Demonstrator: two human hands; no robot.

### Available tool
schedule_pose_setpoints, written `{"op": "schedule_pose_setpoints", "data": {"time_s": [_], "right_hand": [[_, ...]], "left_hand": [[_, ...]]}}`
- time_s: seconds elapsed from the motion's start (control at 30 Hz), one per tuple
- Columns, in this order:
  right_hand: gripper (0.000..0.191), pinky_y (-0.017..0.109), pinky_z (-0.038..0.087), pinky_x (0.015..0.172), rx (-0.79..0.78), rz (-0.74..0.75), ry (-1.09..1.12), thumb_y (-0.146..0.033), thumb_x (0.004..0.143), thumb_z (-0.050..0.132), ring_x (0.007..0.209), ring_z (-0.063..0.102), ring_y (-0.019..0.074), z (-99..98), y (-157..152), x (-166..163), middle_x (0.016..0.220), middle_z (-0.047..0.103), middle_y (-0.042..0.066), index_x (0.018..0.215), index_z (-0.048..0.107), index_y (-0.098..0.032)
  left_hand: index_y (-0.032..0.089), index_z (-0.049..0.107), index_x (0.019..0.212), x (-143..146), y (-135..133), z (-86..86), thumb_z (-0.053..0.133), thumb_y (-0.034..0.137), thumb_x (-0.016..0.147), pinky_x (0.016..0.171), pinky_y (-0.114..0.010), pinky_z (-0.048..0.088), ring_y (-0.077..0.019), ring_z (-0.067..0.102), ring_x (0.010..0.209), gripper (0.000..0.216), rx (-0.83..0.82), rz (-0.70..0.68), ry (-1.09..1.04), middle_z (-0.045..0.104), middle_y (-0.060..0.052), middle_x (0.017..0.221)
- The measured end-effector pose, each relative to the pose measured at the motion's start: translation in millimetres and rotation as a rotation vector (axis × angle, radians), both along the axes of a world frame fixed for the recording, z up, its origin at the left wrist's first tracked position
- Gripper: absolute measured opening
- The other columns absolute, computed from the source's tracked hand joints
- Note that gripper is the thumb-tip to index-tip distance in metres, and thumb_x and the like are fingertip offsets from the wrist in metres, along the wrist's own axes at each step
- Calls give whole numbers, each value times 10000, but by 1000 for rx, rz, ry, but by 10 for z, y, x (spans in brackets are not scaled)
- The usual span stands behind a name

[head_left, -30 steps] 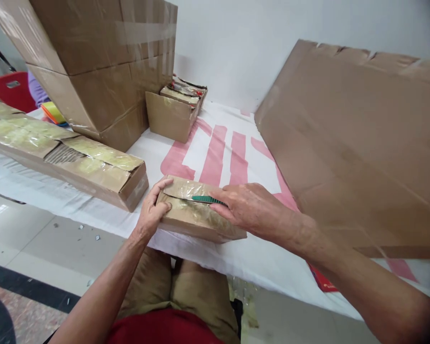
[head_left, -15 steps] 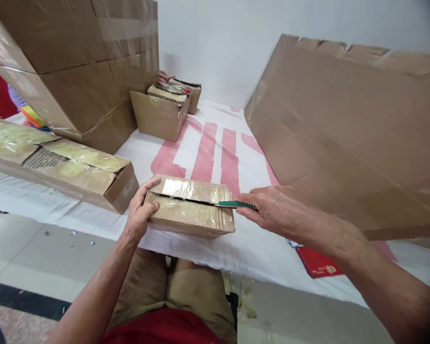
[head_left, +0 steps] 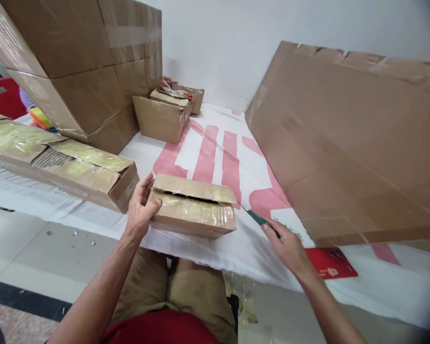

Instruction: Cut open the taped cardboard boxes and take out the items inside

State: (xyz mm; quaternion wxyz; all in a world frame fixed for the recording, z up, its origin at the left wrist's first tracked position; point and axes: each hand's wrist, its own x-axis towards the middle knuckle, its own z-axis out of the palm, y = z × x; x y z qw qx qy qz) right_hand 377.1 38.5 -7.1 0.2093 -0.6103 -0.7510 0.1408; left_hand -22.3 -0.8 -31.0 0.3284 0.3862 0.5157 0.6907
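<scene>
A small taped cardboard box point(head_left: 193, 214) sits near the table's front edge. Its top is slit along the middle, and the far flap point(head_left: 195, 187) stands slightly raised over a dark gap. My left hand point(head_left: 141, 208) grips the box's left end, thumb on top and fingers behind. My right hand point(head_left: 284, 243) is closed around a green-handled utility knife point(head_left: 257, 218). The thin blade points toward the box's right end, apart from the slit. What lies inside the box is hidden.
A long taped box point(head_left: 82, 169) lies to the left, before a tall cardboard stack point(head_left: 93, 91). Farther back stand opened boxes point(head_left: 161, 117) with another person's hand point(head_left: 169, 81) behind. A large cardboard panel point(head_left: 347, 143) leans at right; a red phone point(head_left: 333, 263) lies below it.
My right hand has drawn the knife out of the slit, moving right and toward me. The far flap has lifted a little. My left hand keeps its hold on the box.
</scene>
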Motion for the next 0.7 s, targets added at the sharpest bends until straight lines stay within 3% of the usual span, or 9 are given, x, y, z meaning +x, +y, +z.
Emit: {"op": "schedule_pose_setpoints", "data": {"time_s": [0.1,0.2,0.33,0.5,0.6,0.7], "right_hand": [[496,478,557,897,82,-36,-216,-461,968,432,1042,716,346,-465,-65,1,1116,766,165,1241,729,-173],[500,568,525,925,145,-36,-316,-460,967,452,1040,698,396,-534,-84,7,1108,754,195,1239,730,-144],[415,490,536,949,226,73,-44,-486,1014,494,1077,696,326,-162,-98,-179,1168,739,144,1224,715,-204],[262,383,561,938,271,297,267,-387,995,629,1085,705,249,296,-159,-756,1169,739,91,1197,696,-234],[117,373,565,890,404,355,331,-247,967,661,994,716,231,410,-262,-947,1061,752,63,1071,714,-250],[159,397,554,881,412,489,285,-167,956,623,979,717,235,502,-409,-903,1026,760,56,1019,725,-272]], "left_hand": [[229,586,1418,8,-120,-36,765,430,797,1186,-476,438,-332,556,1402,677,26,91,54,616,-126,1476],[213,650,1334,7,-297,-41,758,493,840,1179,-502,432,-339,576,1372,578,-29,158,182,627,-138,1458],[199,690,1277,48,-465,20,778,502,829,1177,-499,429,-336,572,1368,548,-70,153,342,638,-144,1446],[189,647,1337,106,-498,112,773,462,852,1166,-501,448,-328,587,1361,571,-53,133,302,633,-161,1457],[197,692,1143,73,-494,152,794,468,838,1158,-498,461,-341,578,1385,421,-41,65,201,634,-164,1458],[202,655,850,21,-510,170,828,497,795,1173,-502,441,-370,532,1434,347,-33,-11,174,593,-167,1508]]}}
